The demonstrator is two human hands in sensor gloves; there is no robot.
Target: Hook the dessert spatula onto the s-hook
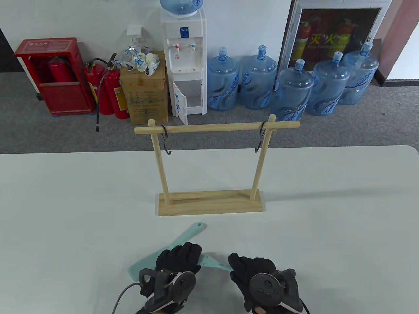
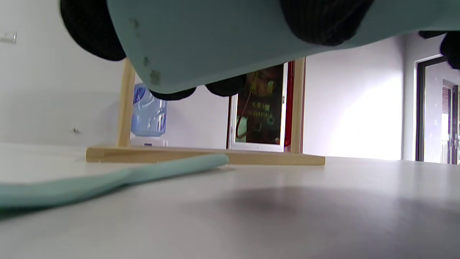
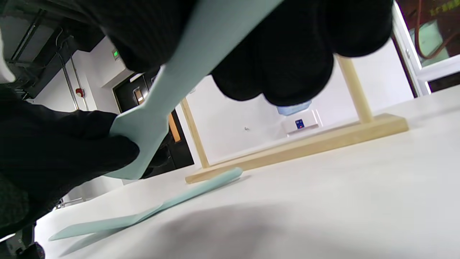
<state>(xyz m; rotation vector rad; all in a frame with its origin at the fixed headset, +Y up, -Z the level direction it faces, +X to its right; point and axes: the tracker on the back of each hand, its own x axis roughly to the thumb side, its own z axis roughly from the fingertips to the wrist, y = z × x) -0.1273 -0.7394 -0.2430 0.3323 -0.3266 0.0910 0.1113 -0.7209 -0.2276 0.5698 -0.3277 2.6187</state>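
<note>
A light teal dessert spatula [image 1: 212, 262] is held off the table between my hands. My left hand [image 1: 182, 255] grips its wide blade [image 2: 222, 39]. My right hand [image 1: 245, 264] grips its handle [image 3: 212, 39]. A second teal spatula [image 1: 183, 236] lies flat on the table, partly under my left hand, its handle end pointing at the wooden rack [image 1: 211, 203]. It also shows in the left wrist view [image 2: 143, 176] and the right wrist view [image 3: 187, 196]. Two black S-hooks hang from the rack's crossbar, one at the left [image 1: 166, 141] and one at the right [image 1: 260, 139], both empty.
The white table [image 1: 327, 212] spreads wide on both sides of the rack. Behind the table's far edge stand water bottles [image 1: 291, 91], a water dispenser [image 1: 185, 62], a cardboard box [image 1: 144, 95] and fire extinguishers [image 1: 111, 91].
</note>
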